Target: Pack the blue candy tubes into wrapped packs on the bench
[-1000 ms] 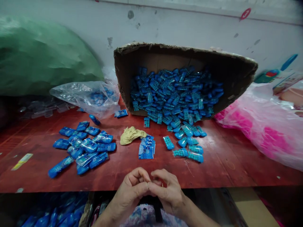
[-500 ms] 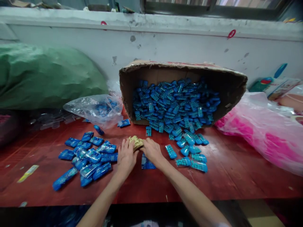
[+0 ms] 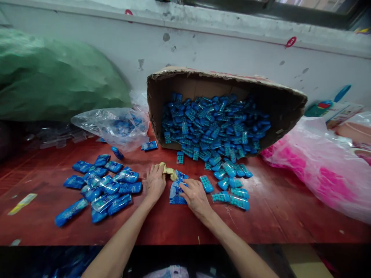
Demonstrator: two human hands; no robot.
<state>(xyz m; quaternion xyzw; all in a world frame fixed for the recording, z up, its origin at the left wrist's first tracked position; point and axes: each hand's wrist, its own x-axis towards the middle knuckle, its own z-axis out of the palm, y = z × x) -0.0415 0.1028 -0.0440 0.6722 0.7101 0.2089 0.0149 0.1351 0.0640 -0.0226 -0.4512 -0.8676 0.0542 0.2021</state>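
A crumpled yellow cloth (image 3: pixel 169 172) lies on the red table, its edge between the thumb and fingers of my left hand (image 3: pixel 155 182), which is closed on it. My right hand (image 3: pixel 197 196) rests with fingertips on flat blue printed wrappers (image 3: pixel 176 195); its thumb and forefinger are apart. Left of my hands is a pile of filled blue packets (image 3: pixel 107 187). To the right of my right hand lie several small clear-and-blue containers of turquoise beads (image 3: pixel 239 202), one of them (image 3: pixel 206 184) close to my fingers.
A cardboard box (image 3: pixel 155 110) on its side spills many bead containers (image 3: pixel 211 127) onto the table (image 3: pixel 261 220). A clear bag (image 3: pixel 95 123) and a green sack (image 3: pixel 58 77) stand left. Right is a pink-filled plastic bag (image 3: pixel 319 166). The wall is behind.
My right hand has left the yellow cloth and moved right and toward me onto the blue wrappers. More of the wrappers shows. My left hand stays at the cloth; the view has shifted slightly.
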